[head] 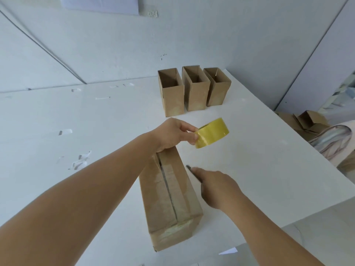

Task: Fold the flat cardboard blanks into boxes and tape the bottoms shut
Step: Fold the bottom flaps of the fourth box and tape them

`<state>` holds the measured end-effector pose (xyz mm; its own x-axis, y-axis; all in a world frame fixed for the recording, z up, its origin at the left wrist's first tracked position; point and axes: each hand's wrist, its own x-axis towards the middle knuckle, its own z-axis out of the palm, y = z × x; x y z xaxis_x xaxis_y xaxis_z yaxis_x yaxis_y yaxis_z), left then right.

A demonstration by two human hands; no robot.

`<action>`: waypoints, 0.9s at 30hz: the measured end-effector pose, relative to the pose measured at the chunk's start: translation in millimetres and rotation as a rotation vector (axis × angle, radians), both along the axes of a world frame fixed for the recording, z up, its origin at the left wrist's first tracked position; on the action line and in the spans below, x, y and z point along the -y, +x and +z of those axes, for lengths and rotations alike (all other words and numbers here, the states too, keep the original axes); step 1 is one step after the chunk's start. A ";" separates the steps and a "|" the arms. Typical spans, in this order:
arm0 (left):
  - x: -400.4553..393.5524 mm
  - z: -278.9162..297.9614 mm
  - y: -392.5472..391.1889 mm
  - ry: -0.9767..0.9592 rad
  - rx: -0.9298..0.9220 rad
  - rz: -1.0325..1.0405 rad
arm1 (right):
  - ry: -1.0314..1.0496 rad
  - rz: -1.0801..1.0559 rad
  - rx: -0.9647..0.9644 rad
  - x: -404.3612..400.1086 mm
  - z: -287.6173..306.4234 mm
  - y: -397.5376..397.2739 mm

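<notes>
Our left hand (171, 134) pinches the yellow tape roll (212, 133) between thumb and fingers, just above the far end of the taped box (171, 198) lying at six o'clock on the counter (76, 141). Our right hand (217, 187), blurred, curls its fingers round a dark tool (192, 170) beside the box. Three open boxes (194, 89) stand at twelve o'clock.

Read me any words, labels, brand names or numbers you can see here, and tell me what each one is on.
There is no readable text.
Cardboard boxes: plain, no print shows.
Yellow tape roll: no label shows.
Paper on the wall: looks blank, too faint to tell.
</notes>
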<state>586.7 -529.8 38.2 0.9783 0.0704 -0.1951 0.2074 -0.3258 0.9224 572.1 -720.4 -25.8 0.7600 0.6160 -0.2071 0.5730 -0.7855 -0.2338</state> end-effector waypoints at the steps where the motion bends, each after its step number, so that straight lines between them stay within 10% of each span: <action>1: -0.1 -1.2 -0.3 0.023 -0.012 0.003 | 0.001 -0.024 -0.028 0.7 -7.0 5.9; 11: 0.2 -2.4 2.2 0.066 -0.067 0.055 | 0.182 -0.046 -0.025 -1.4 -43.5 17.0; 17: 2.4 -1.0 1.6 0.076 -0.071 0.057 | 0.982 -0.491 -0.710 -28.7 0.2 2.4; 27: 2.8 0.9 -1.5 0.050 -0.106 0.077 | 1.179 -0.773 -0.949 -66.2 19.2 -1.3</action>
<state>585.2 -532.6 39.2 0.9437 0.1570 -0.2910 0.3287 -0.3504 0.8770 570.9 -654.2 -6.6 0.8215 0.3285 -0.4660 -0.5063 0.0443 -0.8612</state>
